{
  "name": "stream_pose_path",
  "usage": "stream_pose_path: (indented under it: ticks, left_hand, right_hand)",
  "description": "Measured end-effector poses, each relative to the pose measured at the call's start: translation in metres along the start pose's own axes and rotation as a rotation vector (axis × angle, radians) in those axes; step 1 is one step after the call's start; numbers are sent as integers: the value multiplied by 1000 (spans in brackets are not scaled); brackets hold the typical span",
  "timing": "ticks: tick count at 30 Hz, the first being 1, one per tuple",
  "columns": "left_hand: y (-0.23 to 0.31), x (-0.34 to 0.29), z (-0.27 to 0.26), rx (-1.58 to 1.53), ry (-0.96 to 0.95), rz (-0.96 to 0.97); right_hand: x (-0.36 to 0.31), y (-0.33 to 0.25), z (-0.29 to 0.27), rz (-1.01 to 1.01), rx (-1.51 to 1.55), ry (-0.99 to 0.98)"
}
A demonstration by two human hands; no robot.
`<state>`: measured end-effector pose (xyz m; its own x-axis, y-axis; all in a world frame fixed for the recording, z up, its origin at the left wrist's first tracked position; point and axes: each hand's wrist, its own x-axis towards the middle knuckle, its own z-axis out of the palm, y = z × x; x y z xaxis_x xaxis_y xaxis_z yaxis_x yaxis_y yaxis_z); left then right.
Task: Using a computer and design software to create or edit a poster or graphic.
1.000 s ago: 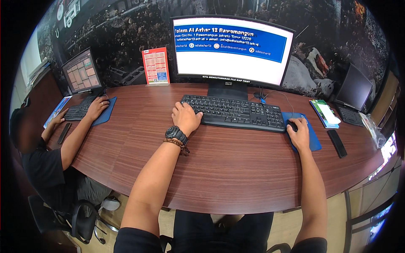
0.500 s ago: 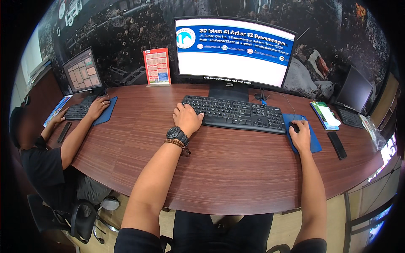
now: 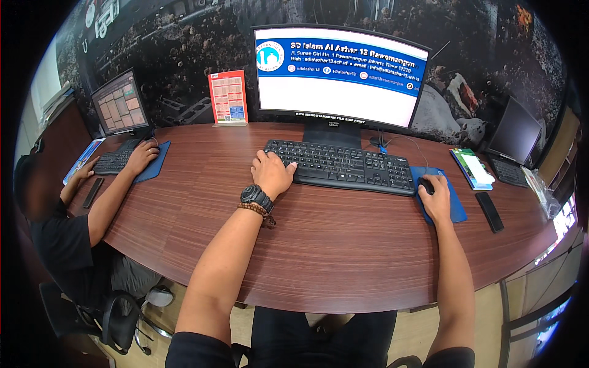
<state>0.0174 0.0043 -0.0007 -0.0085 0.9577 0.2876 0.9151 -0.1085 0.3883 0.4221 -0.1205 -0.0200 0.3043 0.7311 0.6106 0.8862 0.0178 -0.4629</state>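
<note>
The right hand (image 3: 437,197) is cupping the black mouse (image 3: 426,186), hiding most of it; the left hand (image 3: 273,173) is covering keys at the near left end of the long black keyboard (image 3: 343,164), fingers loosely bent, gripping nothing. A thin blue mouse pad (image 3: 458,210) is lying beneath the right hand, and a wood-grained desk (image 3: 343,245) is spreading under both. Beyond them, the monitor (image 3: 331,101) is showing a blue banner, cut off at right, sitting farther right than a second ago and now revealing a round emblem.

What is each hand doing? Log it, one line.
left hand: resting on keyboard, left end | right hand: holding mouse on blue pad | monitor: lit
</note>
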Motion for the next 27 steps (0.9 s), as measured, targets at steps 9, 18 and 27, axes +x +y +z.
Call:
stream_pose_path:
  ticks: [9,18,27]
  left_hand:
    - [3,-1,0,38,5,3]
    - [3,-1,-1,29,-7,1]
    - [6,-4,3,97,64,127]
  right_hand:
    - [0,1,0,1,-1,1]
    - [0,0,-1,13,-12,-5]
    - [0,1,0,16,-6,-4]
